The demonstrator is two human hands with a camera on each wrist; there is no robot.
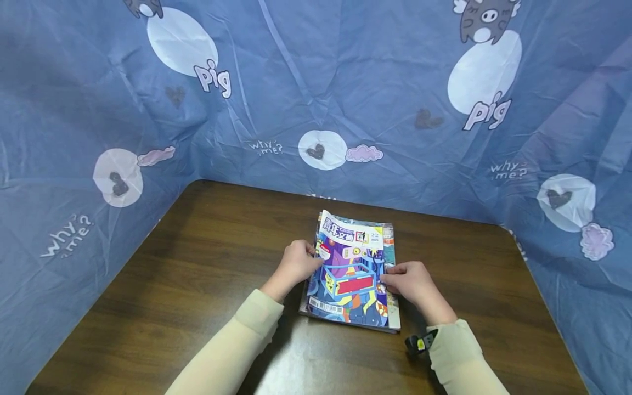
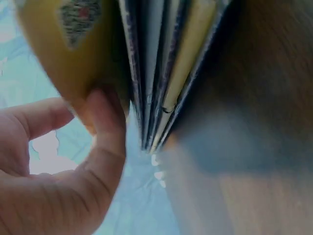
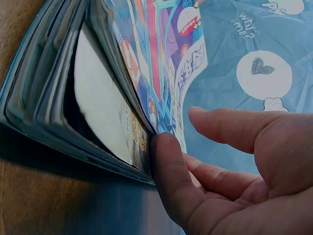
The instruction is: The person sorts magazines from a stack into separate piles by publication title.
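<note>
A colourful magazine (image 1: 353,274) with a purple and blue cover lies on top of a stack of magazines (image 1: 390,252). My left hand (image 1: 298,260) pinches its left edge. In the left wrist view, that edge is lifted off the stack's spines (image 2: 168,73), baring a yellow underside (image 2: 80,54) with a printed code. At the opposite edge, my right hand (image 1: 410,280) holds the magazine between thumb and fingers. The right wrist view shows a fingertip (image 3: 168,144) against the edge, just above the page edges of the stack (image 3: 44,83).
The stack rests on a brown wooden table (image 1: 212,236). Blue fabric (image 1: 276,99) printed with pigs, hearts and lettering hangs behind and along both sides. A dark strapped device (image 1: 419,343) sits at the right wrist.
</note>
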